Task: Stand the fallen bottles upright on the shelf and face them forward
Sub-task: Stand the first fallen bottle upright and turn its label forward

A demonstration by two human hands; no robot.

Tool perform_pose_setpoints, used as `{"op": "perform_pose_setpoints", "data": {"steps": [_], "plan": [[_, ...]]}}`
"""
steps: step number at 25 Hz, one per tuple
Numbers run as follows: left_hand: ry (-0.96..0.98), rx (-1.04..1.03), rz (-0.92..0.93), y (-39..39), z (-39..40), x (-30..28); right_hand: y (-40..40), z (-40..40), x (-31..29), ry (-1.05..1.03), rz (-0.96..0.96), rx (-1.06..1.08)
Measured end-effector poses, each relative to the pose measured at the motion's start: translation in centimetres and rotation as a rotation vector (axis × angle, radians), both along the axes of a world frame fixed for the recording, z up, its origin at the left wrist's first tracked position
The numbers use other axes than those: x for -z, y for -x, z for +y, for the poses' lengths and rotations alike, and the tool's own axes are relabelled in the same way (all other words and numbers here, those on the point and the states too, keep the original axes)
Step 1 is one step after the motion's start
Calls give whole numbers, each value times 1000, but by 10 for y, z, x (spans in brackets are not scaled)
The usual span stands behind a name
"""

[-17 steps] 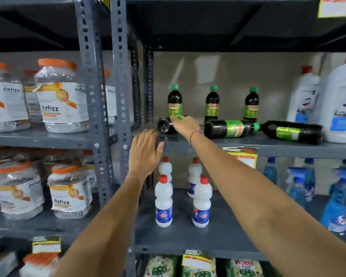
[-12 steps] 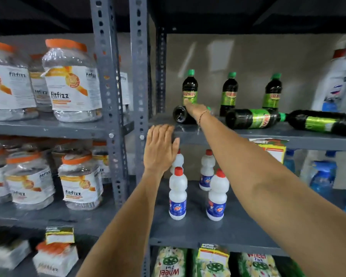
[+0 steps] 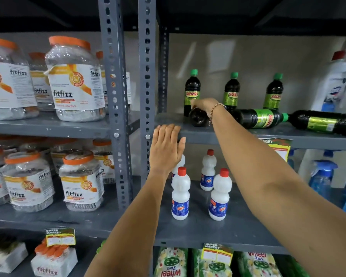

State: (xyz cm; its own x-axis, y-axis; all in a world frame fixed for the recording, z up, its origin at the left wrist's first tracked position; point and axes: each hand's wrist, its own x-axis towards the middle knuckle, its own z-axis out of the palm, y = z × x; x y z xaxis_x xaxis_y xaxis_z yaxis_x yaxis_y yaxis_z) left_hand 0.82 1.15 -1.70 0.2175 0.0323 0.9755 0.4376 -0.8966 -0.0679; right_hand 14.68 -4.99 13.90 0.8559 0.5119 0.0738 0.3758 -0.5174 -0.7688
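My right hand (image 3: pixel 205 105) gripped a fallen bottle (image 3: pixel 198 117), round dark base toward me; left hand (image 3: pixel 165 149) lay flat, fingers together, on the shelf (image 3: pixel 198 134).

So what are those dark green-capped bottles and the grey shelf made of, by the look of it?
The dark bottles look like glossy plastic, though glass is possible: light glints off their smooth sides, and the green caps look like plastic. The grey shelf looks like painted metal, matte, with punched holes along its uprights.

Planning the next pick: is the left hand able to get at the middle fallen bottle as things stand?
Probably not directly. The left hand rests on the shelf edge, and the right forearm crosses between it and the middle fallen bottle.
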Motion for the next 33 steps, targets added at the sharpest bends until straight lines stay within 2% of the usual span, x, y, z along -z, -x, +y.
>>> {"op": "perform_pose_setpoints", "data": {"steps": [3, 6, 10, 13, 15, 17, 19, 25, 28, 33], "plan": [[19, 1, 24, 1, -1, -2, 35, -30, -18, 291, -140, -39], [30, -6, 27, 1, -1, -1, 56, -39, -26, 376, -80, -108], [41, -8, 48, 4, -3, -2, 67, -31, -19, 252, -52, -152], [50, -23, 62, 4, -3, -2, 59, -22, -6, -63, -62, -81], [50, -28, 65, 3, -3, -2, 54, -13, 4, -251, -145, 16], [57, -20, 72, 3, -1, -2, 54, -8, 13, -349, -246, 95], [57, -23, 73, 3, 0, -2, 53, -4, 21, -431, -266, 118], [34, -34, 61, 3, -1, -2, 39, -10, 27, -497, -86, -92], [21, -50, 58, 3, -1, -1, 28, -28, 30, -459, 13, -175], [49, -41, 67, 3, -2, -2, 20, -29, 35, -408, -131, -70]]}}
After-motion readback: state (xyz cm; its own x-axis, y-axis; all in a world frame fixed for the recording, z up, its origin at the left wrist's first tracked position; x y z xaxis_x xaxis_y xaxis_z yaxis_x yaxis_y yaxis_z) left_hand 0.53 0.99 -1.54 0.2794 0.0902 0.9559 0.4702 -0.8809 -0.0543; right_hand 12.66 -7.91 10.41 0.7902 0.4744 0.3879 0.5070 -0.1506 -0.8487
